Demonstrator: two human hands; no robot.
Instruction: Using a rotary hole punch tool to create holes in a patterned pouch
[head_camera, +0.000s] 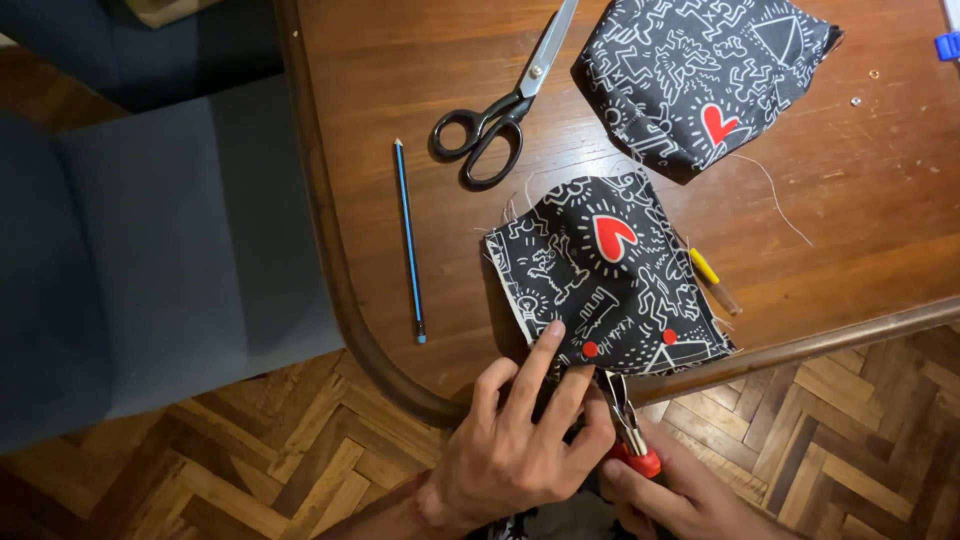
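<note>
A black fabric piece (610, 275) with white line drawings and a red heart lies at the near edge of the wooden table (850, 230). My left hand (520, 440) presses on its near corner with fingers spread, the index fingertip on the cloth. My right hand (680, 495) grips a pair of red-handled pliers (628, 425), whose metal jaws reach the fabric's near edge beside two small red snap buttons (590, 349). A second folded piece of the same fabric (700, 80) rests at the far right.
Black-handled scissors (505, 115) lie at the back, a blue pencil (409, 240) to the left. A yellow-capped marker (714, 280) peeks from under the fabric. Loose threads trail across the wood. A grey chair seat (170, 250) stands left of the table; herringbone parquet lies below.
</note>
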